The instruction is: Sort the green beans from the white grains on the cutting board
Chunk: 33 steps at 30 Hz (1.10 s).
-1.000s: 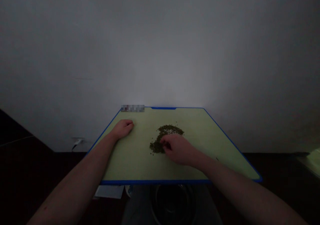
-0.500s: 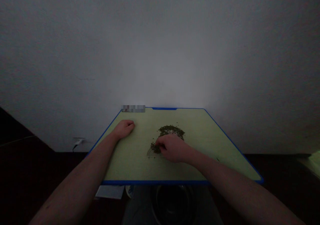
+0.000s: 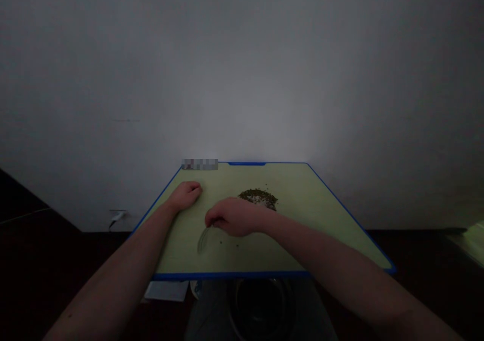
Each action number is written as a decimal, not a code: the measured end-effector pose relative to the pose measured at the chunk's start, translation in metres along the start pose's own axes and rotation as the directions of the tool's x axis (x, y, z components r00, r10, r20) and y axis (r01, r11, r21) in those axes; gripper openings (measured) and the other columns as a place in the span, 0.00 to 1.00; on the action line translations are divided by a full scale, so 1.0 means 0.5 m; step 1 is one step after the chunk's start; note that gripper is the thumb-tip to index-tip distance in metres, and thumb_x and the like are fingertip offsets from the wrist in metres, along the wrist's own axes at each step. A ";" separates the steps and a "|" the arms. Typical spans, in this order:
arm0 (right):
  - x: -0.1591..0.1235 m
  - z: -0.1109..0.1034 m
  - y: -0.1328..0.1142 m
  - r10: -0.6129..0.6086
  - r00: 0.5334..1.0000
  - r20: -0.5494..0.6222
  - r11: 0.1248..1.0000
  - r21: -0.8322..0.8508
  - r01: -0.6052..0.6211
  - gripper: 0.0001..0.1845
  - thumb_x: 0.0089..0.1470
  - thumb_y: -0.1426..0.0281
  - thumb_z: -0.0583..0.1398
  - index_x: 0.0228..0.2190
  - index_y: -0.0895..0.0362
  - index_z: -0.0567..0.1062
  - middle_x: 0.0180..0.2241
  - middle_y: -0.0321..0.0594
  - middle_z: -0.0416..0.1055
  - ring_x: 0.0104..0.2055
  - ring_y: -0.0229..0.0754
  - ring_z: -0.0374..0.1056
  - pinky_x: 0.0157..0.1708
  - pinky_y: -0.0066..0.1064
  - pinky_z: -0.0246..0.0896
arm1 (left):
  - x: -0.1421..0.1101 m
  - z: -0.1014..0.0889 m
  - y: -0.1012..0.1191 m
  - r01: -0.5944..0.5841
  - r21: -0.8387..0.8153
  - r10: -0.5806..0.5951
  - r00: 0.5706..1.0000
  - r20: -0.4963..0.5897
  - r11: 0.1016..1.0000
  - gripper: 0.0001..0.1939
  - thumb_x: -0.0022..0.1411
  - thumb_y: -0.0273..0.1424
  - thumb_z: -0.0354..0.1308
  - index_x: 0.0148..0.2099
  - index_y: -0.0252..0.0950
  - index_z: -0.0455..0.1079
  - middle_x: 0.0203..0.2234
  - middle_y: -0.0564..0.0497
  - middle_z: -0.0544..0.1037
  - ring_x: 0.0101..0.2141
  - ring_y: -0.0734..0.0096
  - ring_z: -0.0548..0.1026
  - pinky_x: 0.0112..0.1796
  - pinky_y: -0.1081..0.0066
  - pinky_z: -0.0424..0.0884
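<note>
- Head view: your right hand [image 3: 232, 217] is over the middle of the pale board [image 3: 317, 205], fingers drawn together and pointing down, the gap between thumb and fingers narrow. You can't tell from here whether anything sits between the fingertips.
- Just below those fingertips, on the side nearer you, run some thin curved lines [image 3: 203, 240], blurred; whether they are wires or streaks of motion, you cannot tell.
- The heap of small dark granules [image 3: 260, 194] lies beyond your right hand and a little to its right, spread in a curved band with a paler patch on its near side. Your hand and wrist hide part of that area.
- Two loose granules [image 3: 237, 245] lie apart from the heap, on your side of the right hand.
- Your left hand [image 3: 185, 194] rests on the board, well to the left of the heap, its fingers folded into a loose fist; its inside is hidden.
- Beyond your left hand, at the board's far corner, is a pixelated patch [image 3: 200, 164].
- Below both hands, past the board's blue near edge [image 3: 234, 276], a dark round vessel [image 3: 260, 308] sits between your legs.
</note>
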State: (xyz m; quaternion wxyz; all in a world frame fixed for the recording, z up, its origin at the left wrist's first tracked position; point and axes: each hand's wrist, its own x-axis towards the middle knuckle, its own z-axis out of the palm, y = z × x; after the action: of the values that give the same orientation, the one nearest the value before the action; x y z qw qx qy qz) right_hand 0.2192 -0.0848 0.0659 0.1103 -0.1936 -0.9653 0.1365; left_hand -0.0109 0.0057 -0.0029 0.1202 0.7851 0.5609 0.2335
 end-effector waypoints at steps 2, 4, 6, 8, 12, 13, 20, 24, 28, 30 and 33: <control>0.031 0.005 0.004 -0.066 0.995 0.079 0.998 0.013 0.065 0.14 0.52 0.75 0.52 0.37 0.55 0.74 0.36 0.37 0.75 0.36 0.37 0.67 0.37 0.27 0.56 | 0.001 0.001 -0.002 -0.018 -0.003 0.018 1.000 -0.006 1.000 0.13 0.52 0.35 0.43 0.19 0.35 0.57 0.14 0.57 0.58 0.21 0.74 0.60 0.23 0.73 0.52; 0.053 0.013 0.009 -0.108 0.979 0.171 0.994 0.015 0.107 0.14 0.51 0.75 0.53 0.38 0.54 0.74 0.36 0.35 0.75 0.34 0.36 0.67 0.35 0.26 0.56 | 0.001 0.001 -0.003 -0.027 -0.002 0.027 1.000 -0.011 1.000 0.13 0.52 0.34 0.43 0.18 0.35 0.56 0.14 0.57 0.57 0.20 0.75 0.59 0.23 0.73 0.52; 0.063 0.020 0.014 -0.119 0.968 0.219 0.993 0.005 0.121 0.14 0.51 0.75 0.54 0.38 0.54 0.74 0.36 0.35 0.75 0.33 0.36 0.67 0.34 0.26 0.56 | 0.001 0.000 -0.002 -0.025 -0.002 0.025 1.000 -0.008 1.000 0.14 0.52 0.34 0.43 0.18 0.35 0.56 0.13 0.57 0.56 0.20 0.75 0.59 0.23 0.73 0.52; 0.059 0.022 0.016 -0.121 0.963 0.240 0.992 0.004 0.124 0.14 0.50 0.75 0.54 0.39 0.54 0.74 0.36 0.35 0.75 0.33 0.36 0.67 0.34 0.26 0.56 | 0.001 -0.002 0.000 -0.023 0.000 0.023 1.000 -0.005 1.000 0.14 0.52 0.34 0.43 0.18 0.35 0.57 0.14 0.57 0.57 0.20 0.75 0.59 0.23 0.73 0.52; 0.027 0.019 0.018 -0.106 0.959 0.263 0.994 -0.005 0.111 0.15 0.49 0.76 0.54 0.38 0.55 0.75 0.36 0.36 0.75 0.34 0.37 0.67 0.34 0.26 0.56 | -0.001 -0.005 0.007 0.002 0.007 -0.002 1.000 0.001 1.000 0.13 0.51 0.34 0.43 0.19 0.35 0.58 0.14 0.56 0.60 0.21 0.74 0.60 0.23 0.73 0.53; 0.017 0.018 0.019 -0.096 0.958 0.269 0.995 -0.007 0.102 0.15 0.49 0.76 0.54 0.39 0.55 0.75 0.36 0.37 0.75 0.34 0.37 0.68 0.35 0.26 0.56 | -0.002 -0.005 0.008 0.011 0.009 -0.011 1.000 0.002 1.000 0.13 0.51 0.34 0.43 0.19 0.35 0.57 0.14 0.56 0.60 0.21 0.74 0.60 0.23 0.73 0.53; -0.061 0.014 0.018 0.000 0.975 0.222 1.000 -0.008 0.001 0.15 0.50 0.74 0.54 0.39 0.55 0.75 0.37 0.40 0.75 0.37 0.40 0.68 0.38 0.28 0.57 | -0.003 -0.002 0.007 0.022 -0.012 -0.022 1.000 0.014 1.000 0.13 0.52 0.35 0.43 0.19 0.36 0.57 0.13 0.56 0.59 0.21 0.74 0.60 0.23 0.74 0.54; -0.108 0.012 0.005 0.066 0.983 0.169 0.997 0.016 -0.070 0.16 0.49 0.76 0.54 0.40 0.57 0.76 0.38 0.41 0.75 0.39 0.41 0.69 0.39 0.27 0.58 | -0.003 -0.001 0.007 0.020 -0.013 -0.020 1.000 0.016 1.000 0.13 0.51 0.35 0.43 0.19 0.35 0.58 0.13 0.56 0.58 0.20 0.75 0.60 0.23 0.74 0.53; -0.153 0.014 -0.006 0.175 0.980 0.095 0.980 0.080 -0.183 0.16 0.49 0.76 0.54 0.40 0.58 0.76 0.37 0.42 0.75 0.38 0.40 0.69 0.39 0.26 0.58 | -0.004 -0.001 0.008 0.035 -0.006 -0.035 0.999 0.013 0.999 0.13 0.51 0.34 0.43 0.19 0.35 0.58 0.13 0.56 0.59 0.20 0.74 0.60 0.22 0.74 0.52; -0.172 0.017 -0.006 0.211 0.975 0.075 0.969 0.117 -0.218 0.16 0.49 0.76 0.54 0.39 0.59 0.76 0.36 0.42 0.75 0.38 0.39 0.69 0.38 0.26 0.59 | -0.004 0.000 0.007 0.045 -0.017 -0.045 0.999 0.014 0.999 0.12 0.51 0.34 0.43 0.19 0.35 0.58 0.14 0.56 0.59 0.20 0.74 0.60 0.22 0.74 0.52; -0.194 0.020 -0.005 0.254 0.965 0.057 0.952 0.161 -0.260 0.16 0.48 0.77 0.54 0.38 0.58 0.76 0.36 0.41 0.75 0.37 0.38 0.69 0.37 0.25 0.59 | -0.004 0.002 0.005 0.048 -0.028 -0.048 0.999 0.022 0.998 0.13 0.52 0.35 0.43 0.20 0.35 0.58 0.14 0.57 0.59 0.20 0.74 0.60 0.23 0.74 0.53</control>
State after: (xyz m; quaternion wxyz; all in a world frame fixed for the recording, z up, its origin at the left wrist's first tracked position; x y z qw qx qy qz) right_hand 0.3029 -0.1282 0.0420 0.0903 -0.3052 -0.9188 0.2335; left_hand -0.0087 0.0029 -0.0032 0.1430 0.7720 0.5749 0.2305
